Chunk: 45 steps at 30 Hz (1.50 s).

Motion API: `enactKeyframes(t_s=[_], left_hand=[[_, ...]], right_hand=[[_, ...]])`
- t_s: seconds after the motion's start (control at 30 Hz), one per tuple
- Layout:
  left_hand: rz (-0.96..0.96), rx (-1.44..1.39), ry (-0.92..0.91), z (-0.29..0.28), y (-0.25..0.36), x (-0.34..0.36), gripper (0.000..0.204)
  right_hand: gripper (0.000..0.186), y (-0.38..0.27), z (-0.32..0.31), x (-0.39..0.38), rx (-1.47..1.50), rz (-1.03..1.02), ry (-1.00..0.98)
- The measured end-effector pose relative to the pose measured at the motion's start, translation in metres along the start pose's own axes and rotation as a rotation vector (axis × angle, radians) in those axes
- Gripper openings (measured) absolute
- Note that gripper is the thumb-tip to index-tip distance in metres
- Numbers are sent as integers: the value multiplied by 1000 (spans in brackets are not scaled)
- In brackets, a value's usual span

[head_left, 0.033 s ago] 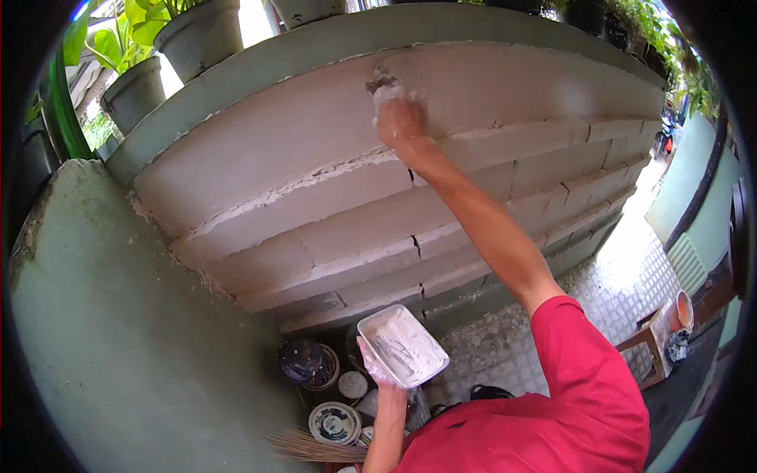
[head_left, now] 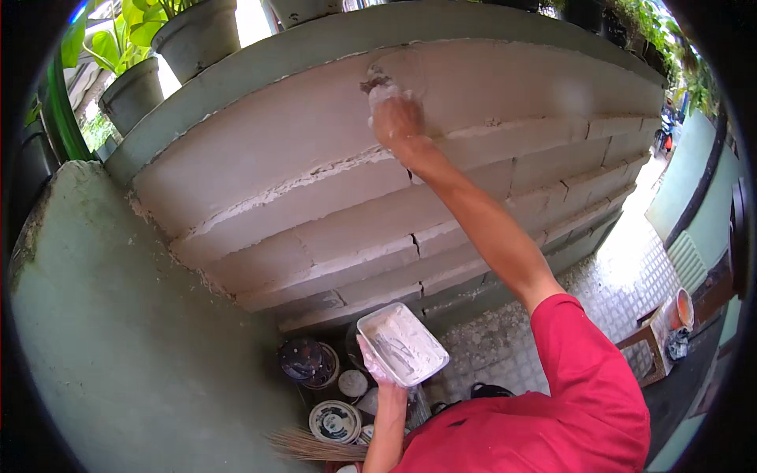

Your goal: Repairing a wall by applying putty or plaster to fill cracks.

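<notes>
My left hand [head_left: 377, 364] holds a white rectangular plastic tub [head_left: 403, 344] low in front of me, fingers around its left side. Pale, whitish paste coats the tub's inside and is smeared on those fingers. High on the upper band of the stepped wall [head_left: 260, 150], my right hand [head_left: 397, 120] is closed, its knuckles white with paste. A small paste-smeared tool [head_left: 378, 81] juts from it against the wall, dark along one edge; its exact kind I cannot make out. A damp-looking patch shows around it, just under the green ledge.
Potted plants [head_left: 195, 39] stand along the green ledge [head_left: 331, 38]. A green side wall [head_left: 150, 315] rises at left. Below the tub are paint cans [head_left: 335, 423], a dark bucket [head_left: 303, 361] and a stick broom [head_left: 315, 446]. A wooden stand [head_left: 658, 339] bears an orange-lined pot at right.
My right hand has shifted slightly to the left along the wall with the small tool. The tub in my left hand has hardly moved.
</notes>
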State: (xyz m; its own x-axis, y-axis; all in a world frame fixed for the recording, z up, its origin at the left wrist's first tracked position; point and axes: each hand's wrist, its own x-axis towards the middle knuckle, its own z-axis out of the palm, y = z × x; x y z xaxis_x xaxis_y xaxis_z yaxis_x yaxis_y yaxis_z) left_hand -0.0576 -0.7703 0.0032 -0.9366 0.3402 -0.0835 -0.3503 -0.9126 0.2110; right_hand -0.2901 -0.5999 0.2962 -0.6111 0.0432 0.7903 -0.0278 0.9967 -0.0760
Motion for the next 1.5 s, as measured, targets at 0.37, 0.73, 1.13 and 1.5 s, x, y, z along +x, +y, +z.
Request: enactKeyframes(t_s=[0.37,0.73,1.13,1.5], left_hand=[[-22,-5,34,2,-9,-6,73],[-24,-38,49,-2,3,-13,76],[30,-47,-29,8,10,-35,75],[48,-45,-21,8,18,-43,68]], right_hand=[[25,91,-23,-18,236,376,317],[23,67,-12,1,301,242,169],[24,-4,-2,-7,417,127,127],[29,83,-11,5,238,325,271]])
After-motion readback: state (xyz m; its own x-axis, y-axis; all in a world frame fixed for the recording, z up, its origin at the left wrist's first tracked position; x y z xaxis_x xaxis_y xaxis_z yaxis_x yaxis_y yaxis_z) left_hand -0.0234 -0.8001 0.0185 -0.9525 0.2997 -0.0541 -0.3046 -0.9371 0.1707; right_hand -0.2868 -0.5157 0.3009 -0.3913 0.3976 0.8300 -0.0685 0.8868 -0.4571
